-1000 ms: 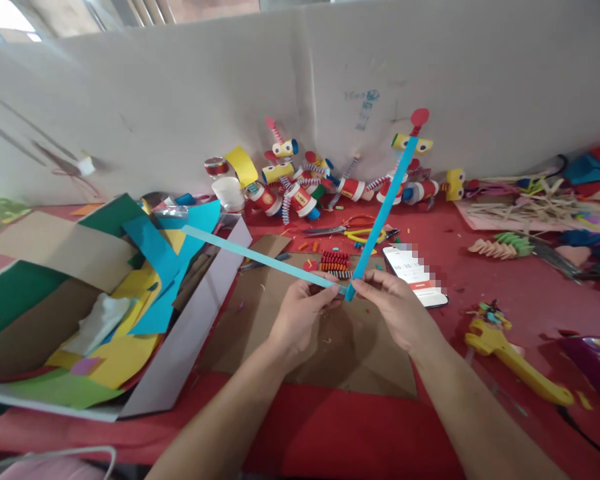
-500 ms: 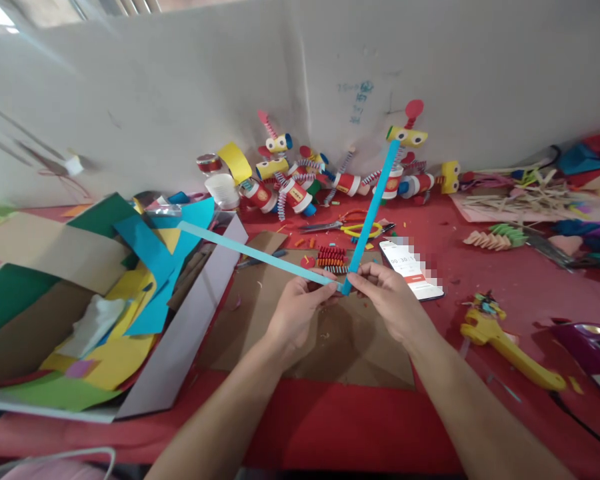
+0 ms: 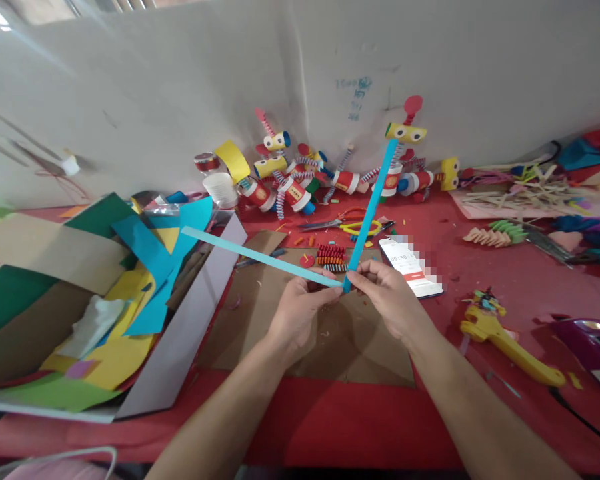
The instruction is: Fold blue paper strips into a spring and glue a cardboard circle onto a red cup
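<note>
My left hand [image 3: 299,310] pinches the near end of a light blue paper strip [image 3: 260,257], which slants away to the left. In my right hand [image 3: 387,297] is the lower end of a darker blue paper strip [image 3: 371,213], pointing up and away. The two ends meet at a sharp corner between my fingertips, above a brown cardboard sheet [image 3: 360,360]. Just beyond my hands lie folded red paper springs [image 3: 331,253] and a small red disc [image 3: 307,259]. Whether the strip ends are stuck together I cannot tell.
At left stands a box [image 3: 180,360] of coloured paper scraps. Scissors [image 3: 363,227] lie beyond the cardboard. A phone [image 3: 407,263], a yellow glue gun [image 3: 510,347] and a purple device [image 3: 587,353] are at right. Several paper-cup figures [image 3: 295,193] line the wall.
Both hands keep their grip on the strips at the same corner. The view has shifted very slightly; otherwise hardly anything differs.
</note>
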Demonstrator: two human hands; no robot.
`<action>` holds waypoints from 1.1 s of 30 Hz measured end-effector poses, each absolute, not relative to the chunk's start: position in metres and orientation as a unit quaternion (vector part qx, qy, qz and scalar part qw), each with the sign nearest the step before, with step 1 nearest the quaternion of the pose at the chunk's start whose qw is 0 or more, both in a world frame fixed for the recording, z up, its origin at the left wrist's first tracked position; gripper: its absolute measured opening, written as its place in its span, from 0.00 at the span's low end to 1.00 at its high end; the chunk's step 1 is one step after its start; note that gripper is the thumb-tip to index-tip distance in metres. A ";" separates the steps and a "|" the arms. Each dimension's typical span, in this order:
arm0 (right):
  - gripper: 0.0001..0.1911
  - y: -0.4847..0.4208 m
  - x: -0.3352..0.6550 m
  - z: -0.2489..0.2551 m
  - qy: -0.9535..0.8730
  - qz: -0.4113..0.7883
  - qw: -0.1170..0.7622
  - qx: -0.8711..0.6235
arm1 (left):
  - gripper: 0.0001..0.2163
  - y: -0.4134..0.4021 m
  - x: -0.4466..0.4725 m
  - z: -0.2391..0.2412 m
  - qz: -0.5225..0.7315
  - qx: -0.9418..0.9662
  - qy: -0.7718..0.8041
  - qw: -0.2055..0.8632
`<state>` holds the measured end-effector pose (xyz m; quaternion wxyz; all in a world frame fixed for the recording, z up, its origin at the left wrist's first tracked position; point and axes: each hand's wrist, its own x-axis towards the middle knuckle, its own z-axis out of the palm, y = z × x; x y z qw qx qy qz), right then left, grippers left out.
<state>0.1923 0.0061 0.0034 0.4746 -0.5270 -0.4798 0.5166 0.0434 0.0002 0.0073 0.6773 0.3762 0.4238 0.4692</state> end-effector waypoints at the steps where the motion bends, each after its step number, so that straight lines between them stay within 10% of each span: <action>1: 0.09 0.006 0.192 0.003 -0.482 0.513 0.474 -0.528 | 0.08 0.000 0.044 0.008 0.470 0.376 0.424 0.677; 33: 0.08 -0.002 0.184 0.002 -0.462 0.528 0.464 -0.541 | 0.10 -0.001 0.053 0.007 0.537 0.313 0.451 0.640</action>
